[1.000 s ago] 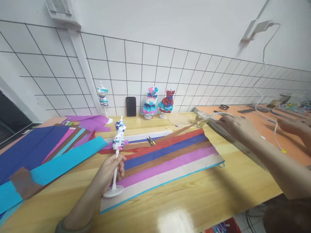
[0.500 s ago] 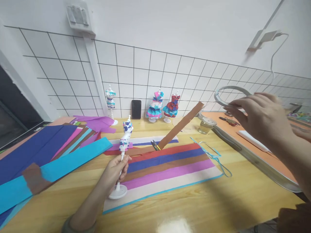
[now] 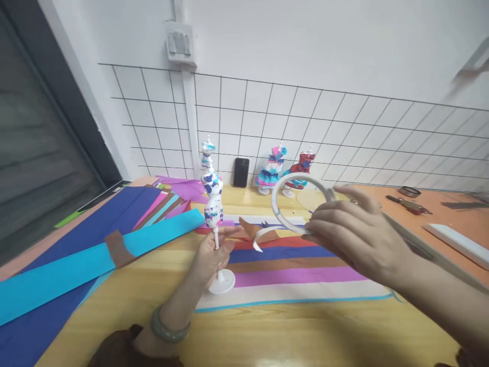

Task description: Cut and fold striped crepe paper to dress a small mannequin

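Note:
My left hand (image 3: 214, 255) is closed round the thin stem of a small white mannequin (image 3: 214, 204) with blue, pink and teal patches; its round base (image 3: 222, 282) is near the table top. My right hand (image 3: 349, 229) grips a white ring-shaped roll of tape (image 3: 278, 196), whose loose end curls down to the left. Behind and below the roll lie strips of red, blue, brown, purple (image 3: 282, 277) and pale paper with a light-blue front edge. A brown strip (image 3: 248, 228) stands partly hidden behind the tape's end.
Two dressed mannequins (image 3: 272, 171), another mannequin (image 3: 207, 148) and a black phone (image 3: 241, 172) stand along the wall. Blue and purple sheets and a cyan strip (image 3: 160, 234) lie at left. Keys (image 3: 410, 205) and a white bar (image 3: 458, 245) rest on the orange surface at right.
The view has turned left. My right hand has brought the roll down and left, closer to the mannequin, and a loose tape end now shows. My left hand still holds the stem.

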Demonstrator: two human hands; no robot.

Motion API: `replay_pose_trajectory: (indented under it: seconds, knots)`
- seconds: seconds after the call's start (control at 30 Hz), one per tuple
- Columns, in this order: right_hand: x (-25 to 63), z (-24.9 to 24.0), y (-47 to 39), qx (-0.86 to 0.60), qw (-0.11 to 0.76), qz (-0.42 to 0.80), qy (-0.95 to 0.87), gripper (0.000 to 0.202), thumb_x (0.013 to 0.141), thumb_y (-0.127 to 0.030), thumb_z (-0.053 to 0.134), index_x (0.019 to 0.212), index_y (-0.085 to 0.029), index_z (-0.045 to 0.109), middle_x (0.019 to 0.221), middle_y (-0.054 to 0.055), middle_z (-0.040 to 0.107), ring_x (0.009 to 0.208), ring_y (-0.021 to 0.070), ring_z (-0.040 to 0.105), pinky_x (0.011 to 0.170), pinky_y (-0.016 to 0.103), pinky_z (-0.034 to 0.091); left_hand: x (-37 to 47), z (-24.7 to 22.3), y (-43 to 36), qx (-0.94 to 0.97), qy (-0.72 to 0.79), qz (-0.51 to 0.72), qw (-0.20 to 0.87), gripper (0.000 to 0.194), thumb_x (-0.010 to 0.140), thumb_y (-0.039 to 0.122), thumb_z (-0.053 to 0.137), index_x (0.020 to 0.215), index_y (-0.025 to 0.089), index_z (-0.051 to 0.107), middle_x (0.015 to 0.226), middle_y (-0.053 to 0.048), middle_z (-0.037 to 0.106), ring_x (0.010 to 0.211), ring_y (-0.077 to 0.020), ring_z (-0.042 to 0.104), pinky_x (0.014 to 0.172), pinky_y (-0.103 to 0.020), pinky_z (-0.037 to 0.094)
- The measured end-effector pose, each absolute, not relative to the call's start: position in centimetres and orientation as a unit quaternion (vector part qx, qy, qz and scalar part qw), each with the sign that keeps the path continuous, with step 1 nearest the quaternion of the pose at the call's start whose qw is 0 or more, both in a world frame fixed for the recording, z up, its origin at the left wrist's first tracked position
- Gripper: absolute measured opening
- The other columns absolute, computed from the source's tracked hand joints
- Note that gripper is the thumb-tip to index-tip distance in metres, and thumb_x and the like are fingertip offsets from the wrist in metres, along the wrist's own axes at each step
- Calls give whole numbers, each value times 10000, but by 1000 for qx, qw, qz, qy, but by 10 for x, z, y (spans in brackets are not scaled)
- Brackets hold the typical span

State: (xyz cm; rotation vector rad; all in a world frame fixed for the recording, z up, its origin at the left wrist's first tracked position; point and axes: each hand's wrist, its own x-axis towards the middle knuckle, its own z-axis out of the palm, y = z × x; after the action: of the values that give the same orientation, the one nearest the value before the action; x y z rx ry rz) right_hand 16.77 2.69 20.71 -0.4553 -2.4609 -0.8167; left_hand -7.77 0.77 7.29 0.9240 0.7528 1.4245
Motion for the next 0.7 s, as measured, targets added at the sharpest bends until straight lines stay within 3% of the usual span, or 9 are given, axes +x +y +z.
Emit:
replay_pose_trajectory:
  seconds: [0.17, 0.33, 0.43, 0.57, 0.7]
  knots:
    - [133, 183, 40, -153, 236, -234, -931, 78, 868, -192, 473, 911, -177, 536, 782, 6, 623, 751, 130, 552, 949, 471, 289, -90, 82, 4, 415, 268, 633, 596, 517, 604, 485, 684, 991, 163, 569, 633, 1, 588, 321, 20, 214, 314, -172, 129]
    - [117, 170, 57, -158, 227, -213, -937, 114, 890, -223, 433, 882, -171, 534, 782, 17, 618, 752, 136, 544, 937, 465, 280, -100, 85, 7, 388, 287, 653, 584, 315, 621, 345, 719, 841, 143, 617, 952, -98, 643, 309, 48, 256, 301, -170, 117]
    - [114, 164, 64, -161, 224, -206, -939, 100, 883, -225, 445, 873, -174, 531, 786, 18, 616, 758, 140, 542, 938, 462, 276, -101, 83, 11, 352, 314, 657, 588, 222, 628, 280, 719, 713, 124, 585, 869, -76, 667, 297, 44, 273, 291, -148, 135]
    - [118, 158, 71, -173, 227, -207, -936, 77, 874, -220, 464, 872, -175, 526, 787, 15, 612, 760, 137, 538, 940, 448, 276, -102, 80, 16, 330, 326, 668, 582, 210, 649, 273, 703, 687, 122, 562, 739, -35, 662, 286, 35, 282, 282, -135, 148]
    - [126, 153, 75, -193, 233, -204, -931, 68, 864, -230, 486, 887, -182, 528, 774, 10, 612, 765, 140, 539, 939, 443, 277, -104, 77, 19, 317, 323, 683, 573, 203, 653, 269, 699, 685, 141, 545, 517, 51, 557, 264, 22, 240, 272, -132, 137]
